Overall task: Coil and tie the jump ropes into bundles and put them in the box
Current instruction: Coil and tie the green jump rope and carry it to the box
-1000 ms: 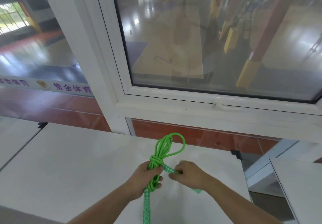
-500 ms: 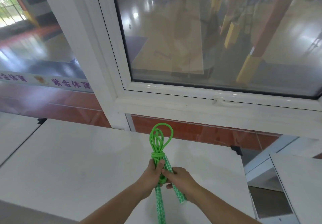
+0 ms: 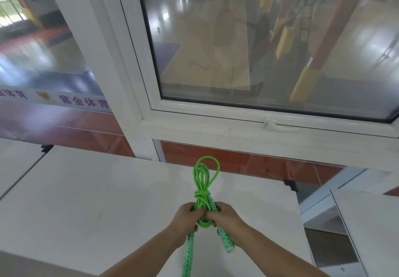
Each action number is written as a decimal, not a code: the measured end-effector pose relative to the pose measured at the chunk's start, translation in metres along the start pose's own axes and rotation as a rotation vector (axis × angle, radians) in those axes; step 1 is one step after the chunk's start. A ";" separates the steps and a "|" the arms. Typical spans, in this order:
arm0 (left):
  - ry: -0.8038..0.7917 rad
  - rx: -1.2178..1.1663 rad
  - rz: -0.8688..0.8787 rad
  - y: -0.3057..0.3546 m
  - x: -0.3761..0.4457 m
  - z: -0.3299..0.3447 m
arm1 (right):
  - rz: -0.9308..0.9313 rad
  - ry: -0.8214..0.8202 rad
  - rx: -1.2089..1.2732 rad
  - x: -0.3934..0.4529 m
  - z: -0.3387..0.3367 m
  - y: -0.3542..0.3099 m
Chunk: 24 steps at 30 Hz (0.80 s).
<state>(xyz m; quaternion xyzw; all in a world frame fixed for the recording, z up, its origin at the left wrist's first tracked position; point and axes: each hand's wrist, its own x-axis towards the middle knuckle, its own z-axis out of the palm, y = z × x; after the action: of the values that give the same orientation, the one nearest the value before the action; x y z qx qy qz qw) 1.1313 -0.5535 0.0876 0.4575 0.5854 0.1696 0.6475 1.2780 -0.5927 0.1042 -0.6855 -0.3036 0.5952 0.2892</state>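
A bright green jump rope (image 3: 203, 176) is coiled into a narrow bundle, with a wrap of cord knotted round its middle (image 3: 202, 194). Its loops point away from me over the white table (image 3: 90, 201). My left hand (image 3: 185, 219) grips the bundle just below the knot. My right hand (image 3: 226, 216) grips it from the other side, fingers curled against the left hand. Two green-and-white patterned handles hang below my hands: one (image 3: 187, 255) under the left, one (image 3: 225, 241) under the right. No box is in view.
A white-framed window (image 3: 237, 117) rises just behind the table's far edge, with a gym floor beyond the glass. A second white table (image 3: 371, 229) stands to the right across a gap. Another white surface (image 3: 15, 164) lies at the far left.
The right hand drew its handle in from the right side to hang beside the bundle. Both hands closed together under the knot, and the loops narrowed and straightened.
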 end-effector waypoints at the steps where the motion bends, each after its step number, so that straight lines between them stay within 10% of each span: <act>1: 0.017 0.033 0.008 0.000 0.001 0.001 | 0.006 -0.002 -0.009 0.002 0.000 0.001; 24: 0.036 0.168 -0.027 0.005 0.012 0.004 | -0.044 0.075 0.063 0.011 -0.001 0.001</act>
<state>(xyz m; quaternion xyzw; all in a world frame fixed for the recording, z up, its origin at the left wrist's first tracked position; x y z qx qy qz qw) 1.1397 -0.5433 0.0839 0.4990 0.6153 0.1196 0.5984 1.2802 -0.5854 0.0963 -0.6912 -0.2885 0.5718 0.3347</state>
